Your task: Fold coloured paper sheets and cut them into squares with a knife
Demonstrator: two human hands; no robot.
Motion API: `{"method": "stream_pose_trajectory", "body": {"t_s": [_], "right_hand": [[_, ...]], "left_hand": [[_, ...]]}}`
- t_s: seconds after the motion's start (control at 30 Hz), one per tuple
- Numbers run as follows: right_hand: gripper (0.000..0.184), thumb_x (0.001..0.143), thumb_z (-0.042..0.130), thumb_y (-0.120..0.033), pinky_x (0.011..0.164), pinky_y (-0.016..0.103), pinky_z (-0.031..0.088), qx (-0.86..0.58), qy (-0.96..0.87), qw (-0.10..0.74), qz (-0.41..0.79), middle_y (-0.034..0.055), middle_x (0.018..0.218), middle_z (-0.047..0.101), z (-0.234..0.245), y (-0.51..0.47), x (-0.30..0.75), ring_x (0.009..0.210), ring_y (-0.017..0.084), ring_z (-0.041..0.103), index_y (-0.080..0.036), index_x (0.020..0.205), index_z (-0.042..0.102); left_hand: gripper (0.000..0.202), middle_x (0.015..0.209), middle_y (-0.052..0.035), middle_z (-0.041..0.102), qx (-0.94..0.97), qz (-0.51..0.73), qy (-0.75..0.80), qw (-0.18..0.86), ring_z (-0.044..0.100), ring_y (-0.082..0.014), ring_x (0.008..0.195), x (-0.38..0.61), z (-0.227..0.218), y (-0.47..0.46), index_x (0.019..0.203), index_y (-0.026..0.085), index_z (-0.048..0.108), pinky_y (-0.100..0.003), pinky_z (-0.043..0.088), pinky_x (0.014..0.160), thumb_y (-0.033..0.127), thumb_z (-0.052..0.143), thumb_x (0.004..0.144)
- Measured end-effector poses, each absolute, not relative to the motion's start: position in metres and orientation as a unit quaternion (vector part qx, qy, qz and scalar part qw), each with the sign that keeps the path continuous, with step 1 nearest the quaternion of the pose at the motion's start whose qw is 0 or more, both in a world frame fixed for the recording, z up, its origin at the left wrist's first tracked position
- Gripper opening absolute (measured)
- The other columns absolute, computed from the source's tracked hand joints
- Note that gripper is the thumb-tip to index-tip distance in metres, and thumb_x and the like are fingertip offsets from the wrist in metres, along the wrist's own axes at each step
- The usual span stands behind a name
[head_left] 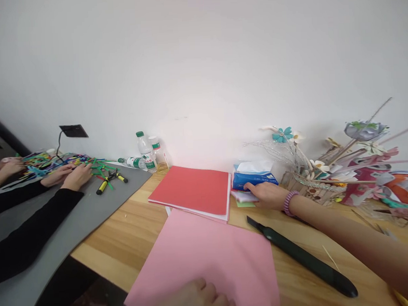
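Note:
My left hand (199, 298) rests with curled fingers on a large pink sheet of paper (207, 251) at the front edge of the table. Whatever may lie under its palm is hidden. Farther right, my right hand (267, 195) grips the lower front of a blue tissue pack (255, 179), thumb against the wrapper and the other fingers mostly out of sight. A white tissue sticks up from the pack's top. Small coloured papers (245, 204) show just beneath it. Beside the pink sheet lies a dark green paper trimmer-like tool (301, 252) with a flat black tip, touched by neither hand.
Red paper (192, 189) tops a stack behind the pink sheet. Bottles (145, 150) stand by the wall. Craft flowers (367, 131) crowd the right side. At left, another person's hands (77, 175) work over a grey mat (115, 200) near yellow-handled pliers (104, 185).

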State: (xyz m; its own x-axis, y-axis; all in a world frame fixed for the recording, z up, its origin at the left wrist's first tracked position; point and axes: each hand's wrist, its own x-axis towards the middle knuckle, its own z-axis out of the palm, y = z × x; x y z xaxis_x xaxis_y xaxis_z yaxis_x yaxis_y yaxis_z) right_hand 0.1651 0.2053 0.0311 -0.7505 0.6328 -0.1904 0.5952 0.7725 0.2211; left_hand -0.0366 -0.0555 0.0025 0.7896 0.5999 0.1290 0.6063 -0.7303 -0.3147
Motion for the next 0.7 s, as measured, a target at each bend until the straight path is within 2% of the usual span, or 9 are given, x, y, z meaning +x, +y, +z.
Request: {"method": "stream_pose_trajectory", "body": {"t_s": [0.17,0.3,0.5,0.7], "right_hand": [[0.035,0.086,0.053,-0.036,0.074,0.038,0.050,0.295,0.939,0.163,0.065,0.0065,0.108,0.057,0.039,0.203,0.162,0.088,0.017,0.058,-0.017,0.115,0.052],[0.034,0.086,0.053,-0.036,0.076,0.039,0.049,0.282,0.944,0.159,0.062,0.0066,0.110,0.057,0.035,0.205,0.156,0.090,0.018,0.058,-0.017,0.115,0.052],[0.035,0.087,0.052,-0.036,0.073,0.038,0.050,0.330,0.936,0.108,0.059,0.0063,0.107,0.058,0.032,0.202,0.157,0.087,0.017,0.059,-0.017,0.116,0.051],[0.033,0.087,0.051,-0.037,0.065,0.032,0.050,0.413,0.908,0.009,0.064,0.0043,0.097,0.059,0.076,0.187,0.157,0.075,0.013,0.059,-0.016,0.114,0.051]], "left_hand": [[0.014,0.065,0.0065,0.056,-0.933,-0.006,-0.321,0.163,0.047,-0.0126,0.046,-0.037,0.006,-0.055,0.094,0.017,0.051,-0.027,0.031,0.040,0.022,0.058,0.084],[0.013,0.066,0.0064,0.056,-0.934,0.005,-0.323,0.153,0.047,-0.0123,0.046,-0.038,0.007,-0.055,0.094,0.017,0.050,-0.027,0.030,0.040,0.022,0.057,0.085],[0.014,0.065,0.0066,0.054,-0.930,-0.027,-0.330,0.157,0.044,-0.0122,0.045,-0.040,0.001,-0.055,0.093,0.018,0.051,-0.028,0.028,0.039,0.024,0.059,0.083],[0.010,0.073,0.0052,0.056,-0.935,-0.034,-0.323,0.144,0.041,-0.0117,0.043,-0.039,0.000,-0.054,0.087,0.020,0.049,-0.028,0.025,0.038,0.027,0.057,0.084]]}}
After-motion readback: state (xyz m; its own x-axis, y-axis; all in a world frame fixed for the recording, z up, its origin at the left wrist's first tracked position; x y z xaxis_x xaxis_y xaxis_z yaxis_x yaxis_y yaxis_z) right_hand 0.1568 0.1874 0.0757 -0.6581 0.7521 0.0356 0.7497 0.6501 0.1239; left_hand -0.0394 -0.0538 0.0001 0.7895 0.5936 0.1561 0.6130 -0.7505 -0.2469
